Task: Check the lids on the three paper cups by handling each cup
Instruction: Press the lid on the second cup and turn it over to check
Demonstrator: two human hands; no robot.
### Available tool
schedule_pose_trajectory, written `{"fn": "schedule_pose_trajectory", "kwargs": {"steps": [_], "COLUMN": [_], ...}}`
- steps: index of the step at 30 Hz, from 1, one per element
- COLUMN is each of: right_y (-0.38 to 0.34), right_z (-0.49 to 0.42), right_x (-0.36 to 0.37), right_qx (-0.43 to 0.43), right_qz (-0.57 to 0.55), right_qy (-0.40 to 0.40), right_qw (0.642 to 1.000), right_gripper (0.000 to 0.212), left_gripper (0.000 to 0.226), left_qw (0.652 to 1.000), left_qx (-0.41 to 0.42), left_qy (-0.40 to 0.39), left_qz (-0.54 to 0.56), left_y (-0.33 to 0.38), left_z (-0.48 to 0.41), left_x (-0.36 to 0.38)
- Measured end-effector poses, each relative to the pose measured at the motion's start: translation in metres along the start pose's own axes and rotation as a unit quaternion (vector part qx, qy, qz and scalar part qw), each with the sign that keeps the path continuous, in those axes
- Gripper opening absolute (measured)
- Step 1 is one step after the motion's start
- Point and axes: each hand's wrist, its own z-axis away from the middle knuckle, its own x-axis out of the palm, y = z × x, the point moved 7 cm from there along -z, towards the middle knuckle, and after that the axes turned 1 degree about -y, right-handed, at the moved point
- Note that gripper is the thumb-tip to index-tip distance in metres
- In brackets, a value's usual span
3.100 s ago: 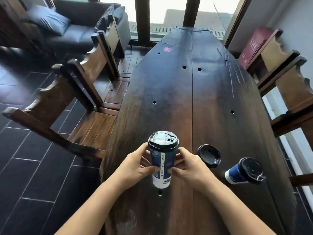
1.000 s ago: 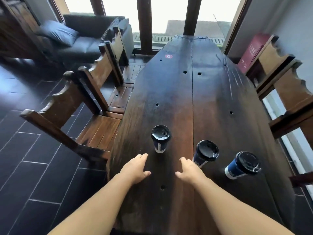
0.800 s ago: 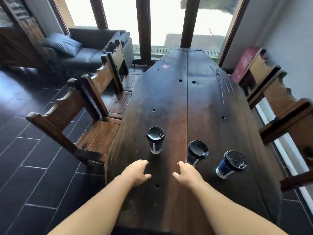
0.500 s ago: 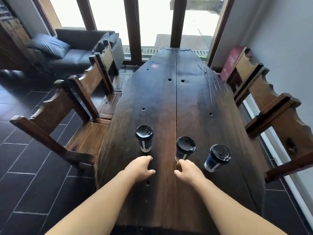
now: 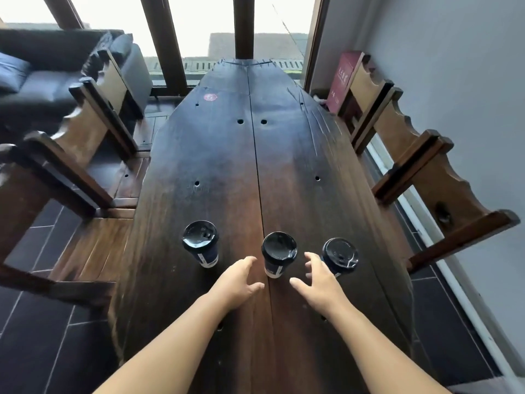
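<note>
Both hands, left hand [image 5: 237, 282] and right hand [image 5: 318, 280], are advancing, fingers apart and empty, bracketing the middle cup [image 5: 277, 255]; light, crushable paper likely warrants gripping mid-wall.

a long dark wooden plank table [image 5: 227, 155] with small round holes ran toward tall windows [image 5: 204, 24]. carved wooden chairs [image 5: 93, 109] flanked it on dark floor tiles [image 5: 42, 351]. a dark red book [image 5: 342, 81] leaned behind the right chairs; a black leather sofa [image 5: 37, 78] stood far left.
</note>
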Motion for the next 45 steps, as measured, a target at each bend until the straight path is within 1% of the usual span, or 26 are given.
{"fn": "schedule_pose_trajectory", "kwargs": {"steps": [4,7,9,12,15,19,22,25,27,30,32,34,35,37,39,41,43,45], "right_y": [-0.013,-0.014,-0.015,-0.015,-0.016,-0.02,-0.031,-0.055,-0.075,-0.103,-0.118,-0.132,-0.139,-0.151,-0.159,-0.162,-0.164,-0.168], "right_z": [-0.027,-0.051,-0.059,-0.071,-0.077,-0.072,-0.056,-0.031,-0.012,0.018,0.039,0.06,0.07,0.089,0.105,0.117,0.128,0.138], "right_x": [-0.004,-0.003,-0.003,0.004,0.007,-0.001,-0.014,-0.031,-0.044,-0.07,-0.086,-0.103,-0.112,-0.13,-0.141,-0.148,-0.154,-0.159], "right_qx": [-0.021,-0.03,-0.031,-0.04,-0.048,-0.047,-0.058,-0.085,-0.109,-0.13,-0.124,-0.125,-0.132,-0.151,-0.164,-0.174,-0.175,-0.176], "right_qz": [-0.038,-0.037,-0.044,-0.051,-0.041,-0.057,-0.052,-0.043,-0.04,-0.018,-0.009,0.008,0.02,0.027,-0.003,-0.045,-0.084,-0.103], "right_qy": [0.01,0.01,0.005,-0.002,0.001,0.015,0.01,-0.002,-0.004,-0.006,-0.023,-0.034,-0.032,-0.02,-0.018,-0.016,-0.016,-0.02], "right_qw": [0.999,0.999,0.999,0.998,0.998,0.997,0.997,0.995,0.993,0.991,0.992,0.992,0.991,0.988,0.986,0.984,0.981,0.979], "right_gripper": [0.098,0.108,0.109,0.101,0.09,0.084,0.074,0.067,0.06,0.052,0.057,0.07,0.075,0.077,0.075,0.078,0.088,0.1], "left_gripper": [0.092,0.089,0.084,0.076,0.068,0.059,0.05,0.049,0.052,0.054,0.055,0.059,0.06,0.058,0.06,0.062,0.063,0.065], "left_qw": [0.998,0.995,0.993,0.987,0.981,0.977,0.974,0.967,0.955,0.935,0.923,0.913,0.907,0.898,0.89,0.877,0.865,0.862], "left_qx": [-0.024,-0.009,0.01,0.028,0.037,0.071,0.094,0.114,0.123,0.13,0.143,0.156,0.165,0.182,0.195,0.209,0.221,0.235], "left_qy": [0.007,0.014,0.012,0.002,0.026,0.041,0.038,0.053,0.059,0.046,0.037,0.041,0.041,0.042,0.051,0.063,0.067,0.063], "left_qz": [0.061,0.095,0.12,0.16,0.189,0.198,0.205,0.223,0.264,0.325,0.356,0.375,0.384,0.399,0.41,0.428,0.445,0.445], "left_y": [-0.002,0.001,0.002,-0.003,0.0,0.008,0.016,0.028,0.038,0.058,0.074,0.093,0.103,0.122,0.137,0.149,0.16,0.17], "left_z": [-0.026,-0.05,-0.06,-0.075,-0.082,-0.075,-0.054,-0.023,0.003,0.04,0.064,0.088,0.101,0.124,0.145,0.165,0.184,0.199], "left_x": [0.007,0.01,0.013,0.024,0.024,0.015,0.006,-0.013,-0.024,-0.034,-0.04,-0.049,-0.054,-0.06,-0.065,-0.07,-0.073,-0.076]}}
